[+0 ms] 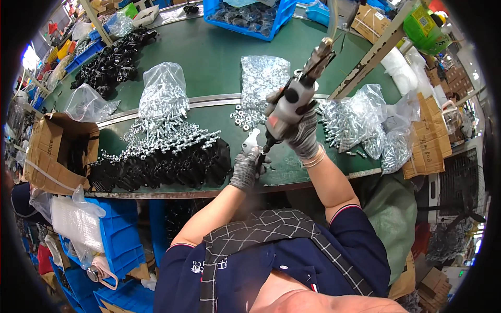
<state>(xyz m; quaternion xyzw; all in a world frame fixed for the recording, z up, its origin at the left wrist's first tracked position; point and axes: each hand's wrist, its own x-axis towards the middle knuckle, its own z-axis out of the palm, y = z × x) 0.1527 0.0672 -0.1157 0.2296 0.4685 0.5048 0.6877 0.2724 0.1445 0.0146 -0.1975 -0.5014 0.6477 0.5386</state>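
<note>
My right hand [304, 136], in a grey knit glove, is wrapped round a grey-and-black power screwdriver [287, 110]. The tool tilts, its dark nose pointing down beside the fingers of the other hand. My left hand [243, 172], also gloved, is closed on a small part with a pale, hooked metal plate [252, 139] standing out past the fingertips. The rest of that part is covered by the glove and the screwdriver. Left of this hand, a row of black parts [203, 164] lines the bench's near edge, with silver bolts [156, 141] heaped behind it.
Bags of silver hardware [347, 117] lie to the right, beside a cardboard flap [425, 138]. An open carton [49, 151] stands at the left. Black parts [112, 60] are piled at the far left. A blue bin [282, 26] sits at the back. A post [373, 55] rises at the right.
</note>
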